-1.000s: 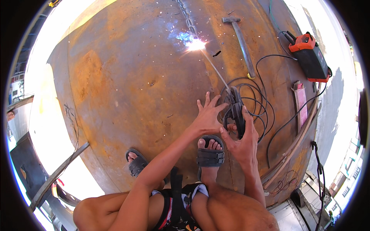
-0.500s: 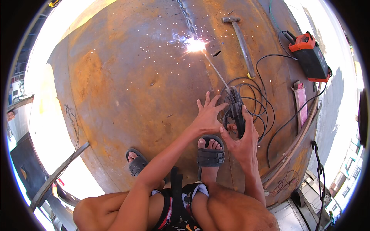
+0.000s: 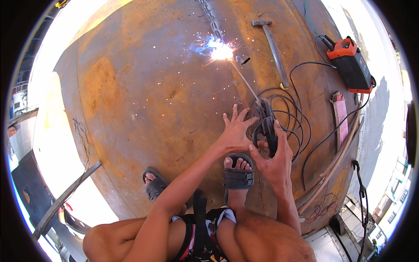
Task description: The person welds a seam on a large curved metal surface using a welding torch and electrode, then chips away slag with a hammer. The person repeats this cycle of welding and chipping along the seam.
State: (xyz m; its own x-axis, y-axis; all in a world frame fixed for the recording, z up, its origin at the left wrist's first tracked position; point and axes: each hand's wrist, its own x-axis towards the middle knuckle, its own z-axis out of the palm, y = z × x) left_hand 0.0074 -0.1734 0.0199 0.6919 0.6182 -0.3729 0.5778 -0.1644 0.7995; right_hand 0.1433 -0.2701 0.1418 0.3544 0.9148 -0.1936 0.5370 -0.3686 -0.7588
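My right hand [image 3: 277, 159] is closed around a black welding electrode holder [image 3: 267, 124]. A thin welding rod [image 3: 245, 80] runs from its jaws up and left to a glaring white arc [image 3: 221, 51], with sparks and bluish smoke about it. The arc sits at the near end of a weld bead [image 3: 212, 19] along a seam in the rusty steel plate [image 3: 144, 126]. My left hand [image 3: 237, 134] has its fingers spread beside the holder, and its fingertips reach the holder's left side; whether they press on it I cannot tell.
A hammer [image 3: 274, 52] lies right of the seam. Looped black cable [image 3: 301, 126] spreads beyond my right hand, near an orange-and-black welding machine [image 3: 352, 65]. A pink-and-white rod box [image 3: 340, 120] lies by the right edge. My sandalled feet [image 3: 238, 174] rest on the plate.
Sparks and smoke around the arc have changed shape, with more blue smoke at its upper left. Both hands and the electrode holder look the same as before.
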